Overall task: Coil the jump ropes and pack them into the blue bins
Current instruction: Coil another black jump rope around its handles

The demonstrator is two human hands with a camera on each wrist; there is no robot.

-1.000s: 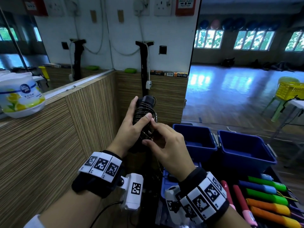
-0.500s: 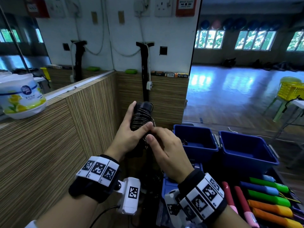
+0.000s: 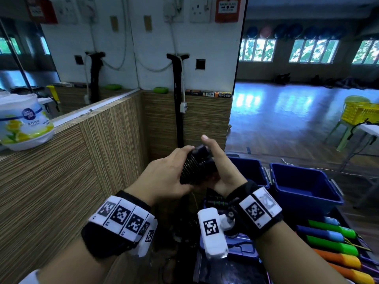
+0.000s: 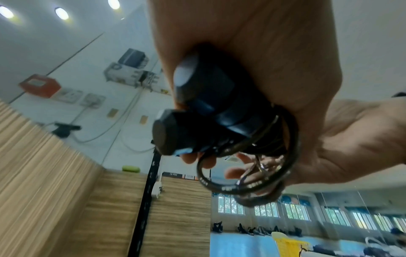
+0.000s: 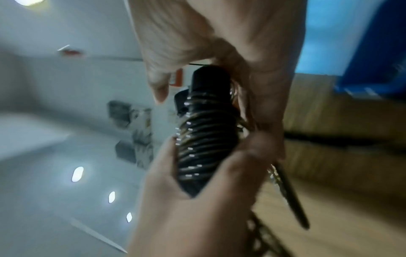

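Room: gym hall with glossy wood floor (image 3: 287, 124), row of bright windows (image 3: 311, 51) on far wall, white wall with sockets just ahead.
Partition: striped wood panel (image 3: 61, 177) on left and ahead, white tub (image 3: 24, 124) resting on its ledge.
Table: dark surface (image 3: 229, 271) low in head view, mostly hidden by wrists.
Handles: green, blue and orange rope handles (image 3: 332, 245) lying side by side at lower right.
Far bin: blue bin (image 3: 303, 185) on right, inside looks bare where visible.
Near bin: second blue bin (image 3: 251, 171) just beside it on left, inside largely hidden behind right hand.
Low tray: blue container (image 3: 240, 245) under wrists, contents hard to tell.
Yellow crate: crate (image 3: 361, 113) well apart at right edge, by a green chair.
Rope: black jump rope (image 3: 195, 166), cord wound in tight turns round paired handles, held up in air between both hands, just left of near bin; loose loops hanging under bundle in left wrist view.
Left hand: left hand (image 3: 168, 177) wrapped over bundle, fingers (image 5: 239, 156) and thumb curled round coils.
Right hand: right hand (image 3: 223, 173) cupping far side of bundle, fingers (image 4: 232, 173) curled under it, thumb pointing up.
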